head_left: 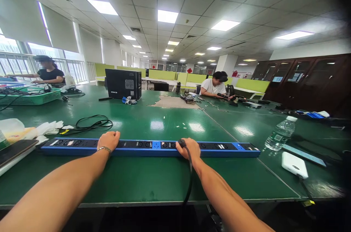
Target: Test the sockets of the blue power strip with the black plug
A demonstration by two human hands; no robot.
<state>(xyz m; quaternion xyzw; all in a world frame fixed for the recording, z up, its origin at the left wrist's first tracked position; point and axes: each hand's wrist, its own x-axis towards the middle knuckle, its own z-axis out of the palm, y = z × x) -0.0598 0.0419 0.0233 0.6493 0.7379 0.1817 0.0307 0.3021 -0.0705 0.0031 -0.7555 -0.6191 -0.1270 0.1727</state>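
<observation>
A black cable (189, 180) hangs over the near edge of the green surface (153, 180) and rises to a plug (181, 143). The fingers of the right hand (189, 148) grasp that plug at the blue power strip (131, 151), which lies lengthwise across the surface in front of the person. The left hand (108, 141) is on the strip further left, its fingers curled; I cannot tell whether they grip it. Whether the plug is seated is hidden too.

To handle this well, I would brace the strip with the left hand, keep the plug square to its socket, apply force straight along the pins, and leave slack in the cable so that it does not twist the plug.

Counted from near to far: one power strip with two bright blue socket panels showing, one white box (294, 165), one water bottle (279, 135), one loosely coiled cord (94, 124), one green basket (49, 97), one black computer case (123, 83), and two other people, one left (51, 74), one right (212, 88).
</observation>
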